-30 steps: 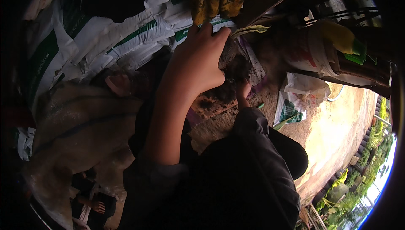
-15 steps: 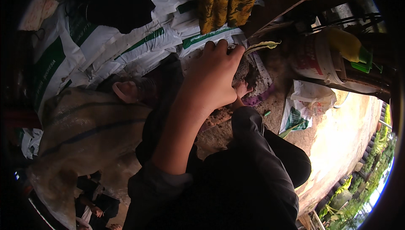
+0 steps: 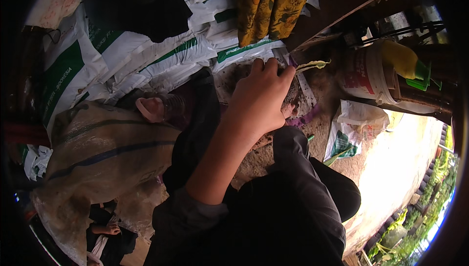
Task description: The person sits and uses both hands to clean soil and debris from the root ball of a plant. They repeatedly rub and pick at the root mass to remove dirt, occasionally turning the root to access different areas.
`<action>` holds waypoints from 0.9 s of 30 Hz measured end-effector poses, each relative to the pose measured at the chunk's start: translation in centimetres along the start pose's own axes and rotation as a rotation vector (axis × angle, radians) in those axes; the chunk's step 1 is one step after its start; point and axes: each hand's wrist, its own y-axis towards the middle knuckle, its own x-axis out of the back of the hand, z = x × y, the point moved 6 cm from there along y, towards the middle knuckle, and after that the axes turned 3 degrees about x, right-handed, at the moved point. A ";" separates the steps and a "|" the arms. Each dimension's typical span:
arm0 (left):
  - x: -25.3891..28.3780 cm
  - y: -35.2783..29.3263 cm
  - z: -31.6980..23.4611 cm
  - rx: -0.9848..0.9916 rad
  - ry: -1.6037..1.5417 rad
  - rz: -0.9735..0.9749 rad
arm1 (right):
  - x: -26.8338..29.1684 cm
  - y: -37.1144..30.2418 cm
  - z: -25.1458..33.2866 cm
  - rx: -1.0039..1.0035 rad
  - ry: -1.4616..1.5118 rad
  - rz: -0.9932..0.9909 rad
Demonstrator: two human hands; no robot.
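Open room is offered by the ground (image 3: pixel 386 183) below the bucket (image 3: pixel 365 74), and the bucket's far left is edged by sacks (image 3: pixel 188 51). Just left of the bucket, the leaf (image 3: pixel 315 64) is pointed toward it, long axis nearly level. Its near end is met by the left hand (image 3: pixel 265 88), fingers curled; whether either grip is clamped cannot be told, the right hand (image 3: pixel 289 110) being mostly hidden.

Wearer's two grips (image 3: pixel 264 92) (image 3: pixel 288 111), one bucket (image 3: pixel 365 73), one striped sack (image 3: pixel 117 151)

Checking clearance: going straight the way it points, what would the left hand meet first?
Probably the white-and-green sack just past the left hand, then the yellow flowered cloth; depth is unclear.
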 end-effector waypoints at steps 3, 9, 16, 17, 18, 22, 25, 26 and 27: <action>-0.1 -0.1 -0.1 -0.013 -0.012 -0.004 | -0.1 0.1 -0.1 -0.016 0.017 0.004; -0.3 0.0 -0.4 -0.042 -0.036 -0.027 | -0.2 0.2 -0.1 -0.054 0.048 0.013; -0.5 0.1 -0.4 -0.072 -0.012 -0.054 | 0.4 0.8 -0.1 0.003 0.175 -0.045; -0.4 0.1 -0.4 -0.075 0.001 -0.063 | 0.7 1.3 0.0 0.005 0.180 -0.053; -0.3 0.1 -0.3 -0.069 0.007 -0.067 | 0.8 0.9 -0.3 0.011 0.209 -0.051; 0.2 0.4 -0.8 -0.049 0.006 -0.058 | 1.5 -0.8 -1.5 -0.055 0.245 -0.011; 0.8 0.3 -1.6 -0.062 -0.009 -0.022 | 2.9 -2.5 -2.5 -0.099 0.291 0.024; 1.1 0.5 -2.0 -0.083 -0.012 -0.020 | 3.6 -2.9 -2.8 -0.117 0.309 0.029; 1.3 0.3 -2.4 -0.133 0.001 -0.041 | 4.5 -3.7 -2.8 -0.115 0.349 0.035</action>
